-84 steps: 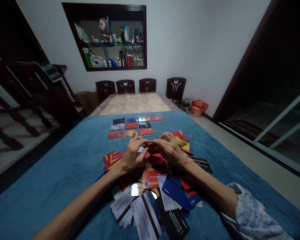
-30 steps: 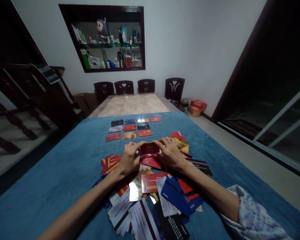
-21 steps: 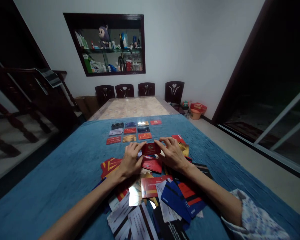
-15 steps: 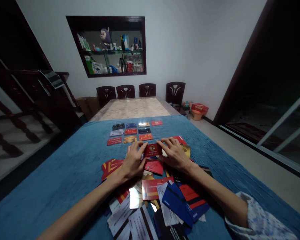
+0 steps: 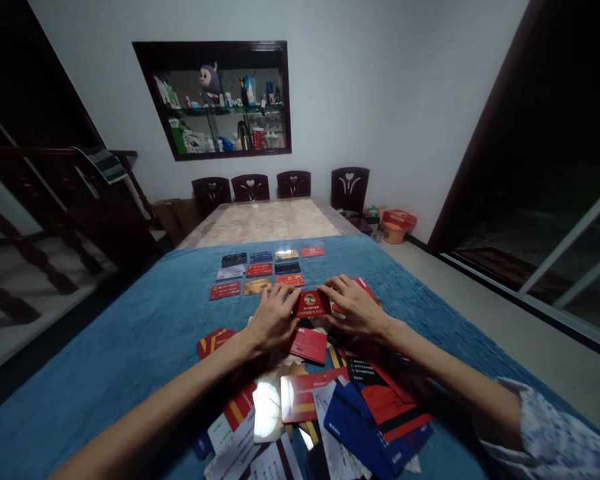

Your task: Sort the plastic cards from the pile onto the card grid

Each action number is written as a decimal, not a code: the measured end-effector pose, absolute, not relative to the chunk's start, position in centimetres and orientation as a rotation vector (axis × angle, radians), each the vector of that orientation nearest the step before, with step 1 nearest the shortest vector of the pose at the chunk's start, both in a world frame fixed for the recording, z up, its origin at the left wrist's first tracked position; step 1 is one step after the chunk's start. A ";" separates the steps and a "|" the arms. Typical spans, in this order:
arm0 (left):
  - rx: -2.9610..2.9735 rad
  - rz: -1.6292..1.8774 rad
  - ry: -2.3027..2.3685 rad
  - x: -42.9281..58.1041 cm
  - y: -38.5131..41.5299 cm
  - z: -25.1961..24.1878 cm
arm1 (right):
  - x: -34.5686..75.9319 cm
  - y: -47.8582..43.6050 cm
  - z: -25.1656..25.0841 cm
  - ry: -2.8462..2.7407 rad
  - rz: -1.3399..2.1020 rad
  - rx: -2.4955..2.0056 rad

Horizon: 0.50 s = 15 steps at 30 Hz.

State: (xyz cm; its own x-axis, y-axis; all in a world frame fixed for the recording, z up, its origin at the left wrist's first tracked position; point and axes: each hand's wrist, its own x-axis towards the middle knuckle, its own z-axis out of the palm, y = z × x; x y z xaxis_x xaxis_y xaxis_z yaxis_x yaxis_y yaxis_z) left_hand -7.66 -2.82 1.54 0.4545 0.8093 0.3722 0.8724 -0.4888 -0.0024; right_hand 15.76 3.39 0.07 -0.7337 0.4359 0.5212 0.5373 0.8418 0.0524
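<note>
A red card with a gold emblem (image 5: 311,303) is held between both hands just above the blue cloth (image 5: 130,333). My left hand (image 5: 273,319) pinches its left edge and my right hand (image 5: 355,307) pinches its right edge. Under and behind my wrists lies a loose heap of cards (image 5: 320,400) in red, blue, black and white. Beyond the hands, several cards lie face up in neat rows (image 5: 260,270) on the cloth.
The cloth covers the near part of a long table; its bare marble top (image 5: 265,220) shows farther off, with several dark chairs (image 5: 290,183) at the end. A stair railing (image 5: 55,220) stands left, a glass door (image 5: 555,267) right, a wall shelf (image 5: 220,100) beyond.
Both hands lifted the red card out of the heap and carried it forward, toward the rows of laid-out cards. The view has shifted forward with them.
</note>
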 end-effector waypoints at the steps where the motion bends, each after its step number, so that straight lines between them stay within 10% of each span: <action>1: -2.510 -0.474 -1.472 -7.5 -2.6 1.6 | 15.8 3.6 0.2 -2.523 -0.279 -0.722; 15: -2.546 -0.458 -1.538 -7.1 1.5 2.0 | 16.2 8.7 0.8 -2.609 -0.264 -0.747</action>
